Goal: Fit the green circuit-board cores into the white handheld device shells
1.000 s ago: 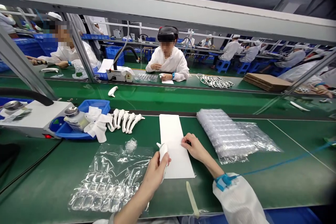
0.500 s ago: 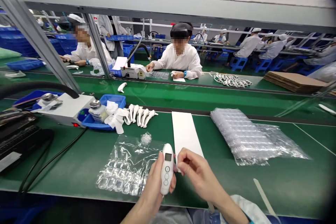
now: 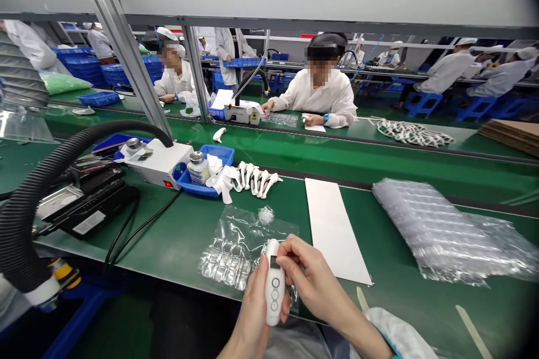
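A white handheld device [image 3: 273,291] with a small dark screen and round buttons is upright in my left hand [image 3: 252,303], whose fingers wrap round it. My right hand [image 3: 305,266] touches the device's top beside the screen, thumb and forefinger pinched; anything between those fingertips is too small to make out. Behind my hands lies a clear plastic sheet [image 3: 229,258] with square pockets, and a small crumpled clear piece [image 3: 266,214] sits at its far edge. A long white card [image 3: 334,230] lies to the right of my right hand.
Clear bubble sheets [image 3: 433,230] lie at the right. Several white device bodies [image 3: 259,179] sit beside a blue tray [image 3: 197,186] with a bottle. A white box [image 3: 158,162] and black hose [image 3: 59,168] are at the left. Across the line, a person [image 3: 315,90] works.
The view has turned left, so the bench items appear further right. My right hand has moved from beside the device onto its top near the screen. My left hand still holds the device.
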Available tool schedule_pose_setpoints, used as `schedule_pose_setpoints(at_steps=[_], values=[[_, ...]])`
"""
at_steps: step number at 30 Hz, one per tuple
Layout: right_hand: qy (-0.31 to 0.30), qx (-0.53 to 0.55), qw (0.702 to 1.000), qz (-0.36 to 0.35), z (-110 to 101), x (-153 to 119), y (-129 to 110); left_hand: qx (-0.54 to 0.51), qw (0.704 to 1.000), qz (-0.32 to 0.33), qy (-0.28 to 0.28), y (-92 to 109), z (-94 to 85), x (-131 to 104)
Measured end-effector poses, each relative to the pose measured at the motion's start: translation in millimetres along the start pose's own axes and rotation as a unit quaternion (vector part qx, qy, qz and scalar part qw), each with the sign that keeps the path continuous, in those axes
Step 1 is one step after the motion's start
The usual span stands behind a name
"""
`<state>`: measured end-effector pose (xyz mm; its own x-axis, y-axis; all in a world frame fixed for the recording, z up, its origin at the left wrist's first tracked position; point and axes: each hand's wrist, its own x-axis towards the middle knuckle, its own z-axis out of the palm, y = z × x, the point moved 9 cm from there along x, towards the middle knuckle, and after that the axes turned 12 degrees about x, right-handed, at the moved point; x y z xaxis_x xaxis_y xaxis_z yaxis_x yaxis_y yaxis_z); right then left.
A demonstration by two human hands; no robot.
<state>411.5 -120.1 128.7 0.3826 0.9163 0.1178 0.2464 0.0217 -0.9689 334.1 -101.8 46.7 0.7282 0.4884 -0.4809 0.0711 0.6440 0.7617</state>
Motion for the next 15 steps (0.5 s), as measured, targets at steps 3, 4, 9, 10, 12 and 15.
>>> schedule_pose_setpoints(at_steps=[3, 4, 9, 10, 12, 15], values=[[0.001, -0.001, 1.000, 0.010, 2, 0, 4, 0.004, 1.000, -0.005, 0.003, -3, -1.9, 1], [0.003, -0.001, 1.000, 0.012, 2, -1, 6, 0.005, 1.000, -0.006, 0.004, -4, -2.6, 1], [0.010, 0.006, 1.000, 0.014, 1, -2, 9, 0.000, 1.000, -0.012, 0.008, -10, -5.7, 4], [0.012, 0.008, 1.000, 0.013, 1, -3, 9, 0.003, 1.000, -0.013, 0.003, -11, -5.2, 4], [0.015, 0.011, 1.000, 0.012, 0, -3, 9, 0.013, 1.000, -0.012, -0.006, -11, -3.4, 4], [0.018, 0.007, 1.000, 0.012, 0, -3, 10, 0.018, 1.000, -0.001, 0.001, -7, -3.0, 3]])
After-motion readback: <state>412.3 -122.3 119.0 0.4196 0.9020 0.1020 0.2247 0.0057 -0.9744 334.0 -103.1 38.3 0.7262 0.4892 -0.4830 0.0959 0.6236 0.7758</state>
